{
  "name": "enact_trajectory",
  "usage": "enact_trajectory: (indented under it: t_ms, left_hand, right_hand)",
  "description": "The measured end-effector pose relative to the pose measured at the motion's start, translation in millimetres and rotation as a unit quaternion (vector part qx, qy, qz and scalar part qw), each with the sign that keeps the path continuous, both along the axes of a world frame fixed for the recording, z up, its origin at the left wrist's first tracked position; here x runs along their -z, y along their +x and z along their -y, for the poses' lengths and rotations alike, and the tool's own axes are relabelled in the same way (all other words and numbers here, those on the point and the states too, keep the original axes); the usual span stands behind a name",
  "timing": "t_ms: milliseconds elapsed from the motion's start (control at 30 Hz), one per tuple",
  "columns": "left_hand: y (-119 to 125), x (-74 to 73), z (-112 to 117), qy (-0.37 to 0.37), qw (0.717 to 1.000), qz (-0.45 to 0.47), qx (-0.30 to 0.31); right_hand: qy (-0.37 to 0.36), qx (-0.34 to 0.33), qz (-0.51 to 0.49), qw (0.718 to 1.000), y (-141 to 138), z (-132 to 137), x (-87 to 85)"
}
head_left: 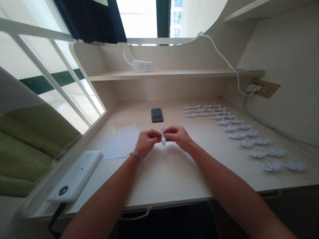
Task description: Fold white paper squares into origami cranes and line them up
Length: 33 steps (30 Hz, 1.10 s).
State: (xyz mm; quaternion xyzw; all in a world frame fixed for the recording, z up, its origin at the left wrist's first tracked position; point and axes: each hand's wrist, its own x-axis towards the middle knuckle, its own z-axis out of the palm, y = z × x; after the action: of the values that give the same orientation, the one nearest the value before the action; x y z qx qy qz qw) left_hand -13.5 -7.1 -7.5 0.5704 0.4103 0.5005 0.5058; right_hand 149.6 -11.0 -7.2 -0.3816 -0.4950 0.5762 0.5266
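Observation:
Both my hands meet over the middle of the wooden desk (169, 172). My left hand (147, 141), with a ring and a chain bracelet, pinches one side of a small folded piece of white paper (162, 135). My right hand (177, 136) pinches its other side. The paper stands a little above the desk between my fingertips. A few flat white sheets (121, 142) lie just left of my left hand.
Several folded white paper cranes (245, 134) sit in two rows across the right of the desk. A dark phone (157, 115) lies behind my hands. A white flat device (76, 176) rests at the left edge. A power strip (142, 65) sits on the shelf, a wall socket (259, 88) at right.

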Motion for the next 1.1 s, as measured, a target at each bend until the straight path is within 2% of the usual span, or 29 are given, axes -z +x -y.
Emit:
enact_trajectory:
  t_ms: [200, 333, 733, 1100]
  left_hand:
    - [1.6, -2.3, 1.7, -0.055, 0.996, 0.067, 0.006]
    - [1.8, -2.3, 1.2, -0.057, 0.997, 0.052, -0.008]
    - [0.5, 6.9, -4.9, -0.006, 1.0, -0.01, -0.018]
    - [2.8, 11.1, -6.2, 0.014, 1.0, -0.002, -0.02]
  right_hand:
    - [0.059, 0.021, 0.061, 0.996, 1.0, -3.4, 5.5]
    - [0.086, 0.031, 0.098, 0.991, 0.9, -3.8, 5.8]
    - [0.054, 0.037, 0.085, 0.994, -1.6, -2.3, 4.2]
    - [0.064, 0.058, 0.107, 0.99, -2.8, -6.1, 9.3]
